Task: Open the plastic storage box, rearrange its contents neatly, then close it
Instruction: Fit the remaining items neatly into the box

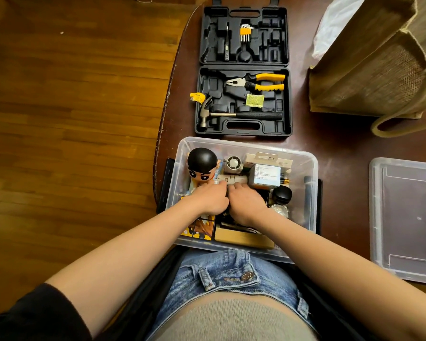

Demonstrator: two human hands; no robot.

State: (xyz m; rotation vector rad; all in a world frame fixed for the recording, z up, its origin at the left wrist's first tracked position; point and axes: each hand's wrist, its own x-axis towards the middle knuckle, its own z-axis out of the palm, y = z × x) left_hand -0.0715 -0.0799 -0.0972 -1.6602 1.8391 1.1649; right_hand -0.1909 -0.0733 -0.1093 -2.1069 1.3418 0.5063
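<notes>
The clear plastic storage box (303, 217) sits open at the near edge of a dark wooden table (330, 143), right in front of the person. At its left end stands a doll (202, 166) with a round black head, above a yellow printed card (202, 227). The left hand (212, 199) and the right hand (247, 205) reach into the middle of the box side by side, knuckles up, fingers curled onto a small grey bar-shaped item (231, 179). Further right lie a white labelled carton (266, 175) and a round black knob (282, 194). Beyond the box lies an open black tool case (244, 70) holding a hammer (231, 115) and yellow-handled pliers (258, 82). The box's clear lid (408, 217) rests flat at the far right, apart from the box, below a brown woven bag (369, 65).
</notes>
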